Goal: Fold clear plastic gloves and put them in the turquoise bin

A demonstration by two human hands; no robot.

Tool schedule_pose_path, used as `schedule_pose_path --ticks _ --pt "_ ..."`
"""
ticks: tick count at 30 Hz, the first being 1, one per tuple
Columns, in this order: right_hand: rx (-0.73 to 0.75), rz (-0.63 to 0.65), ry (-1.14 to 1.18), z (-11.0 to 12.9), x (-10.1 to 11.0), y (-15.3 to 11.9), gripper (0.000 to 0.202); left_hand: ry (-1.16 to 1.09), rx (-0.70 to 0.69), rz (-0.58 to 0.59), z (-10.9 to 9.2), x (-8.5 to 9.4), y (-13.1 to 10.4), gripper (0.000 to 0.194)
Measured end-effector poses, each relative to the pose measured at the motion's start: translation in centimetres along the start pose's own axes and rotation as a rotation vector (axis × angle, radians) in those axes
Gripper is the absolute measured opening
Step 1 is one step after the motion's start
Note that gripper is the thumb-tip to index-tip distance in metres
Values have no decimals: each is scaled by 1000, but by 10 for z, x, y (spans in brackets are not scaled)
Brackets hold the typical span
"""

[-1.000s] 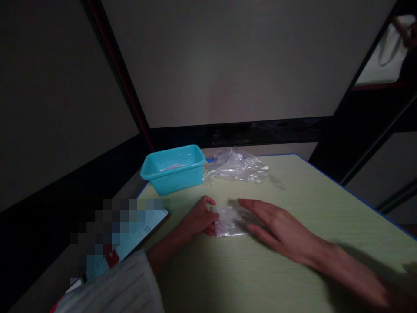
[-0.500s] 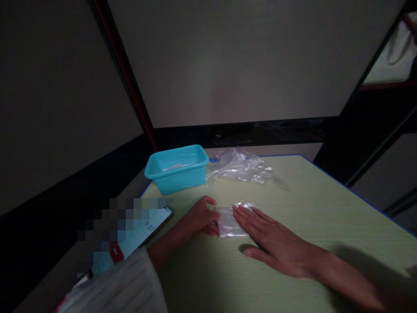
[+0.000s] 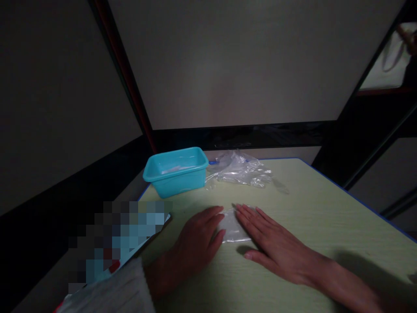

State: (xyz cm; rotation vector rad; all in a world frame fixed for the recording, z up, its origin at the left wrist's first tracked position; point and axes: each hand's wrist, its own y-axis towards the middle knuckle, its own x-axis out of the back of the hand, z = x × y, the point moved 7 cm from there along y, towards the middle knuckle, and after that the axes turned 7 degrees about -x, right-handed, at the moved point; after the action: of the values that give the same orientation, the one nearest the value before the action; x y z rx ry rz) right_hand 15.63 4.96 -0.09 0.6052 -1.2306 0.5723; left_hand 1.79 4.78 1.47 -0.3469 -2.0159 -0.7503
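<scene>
A small clear plastic bag lies flat on the table between my hands. My right hand rests flat over its right part, fingers stretched out and thumb apart. At the bag's left edge is my left hand, its fingers reaching toward the plastic with the thumb spread below them. The fingertips are at the edge of the bag; whether they press on it I cannot tell. The part of the bag under my right fingers is hidden.
A turquoise plastic basket with something pale inside stands at the back left of the table. Beside it lies a crumpled clear plastic bag. A phone, partly blurred out, is left of my left arm. Walls rise behind.
My left hand has turned palm down and its fingers have straightened along the bag's left edge. The fold at the bag's top right looks flatter. My right hand stays on the bag.
</scene>
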Motion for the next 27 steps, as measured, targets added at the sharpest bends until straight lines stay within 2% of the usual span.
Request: schedule_pose_path --ticks 4,10,23,27 --pt "12 -42 9 -3 -3 -3 73 52 -45 180 -7 -15 -6 49" --pt "-10 -45 -17 -5 -5 -3 75 68 -76 355 -9 -22 -6 66" --pt "-1 -92 -23 -3 -3 -4 76 44 -68 410 -5 -27 -2 73" --pt "-11 -53 -27 -3 -4 -3 77 52 -49 469 -6 -28 0 76"
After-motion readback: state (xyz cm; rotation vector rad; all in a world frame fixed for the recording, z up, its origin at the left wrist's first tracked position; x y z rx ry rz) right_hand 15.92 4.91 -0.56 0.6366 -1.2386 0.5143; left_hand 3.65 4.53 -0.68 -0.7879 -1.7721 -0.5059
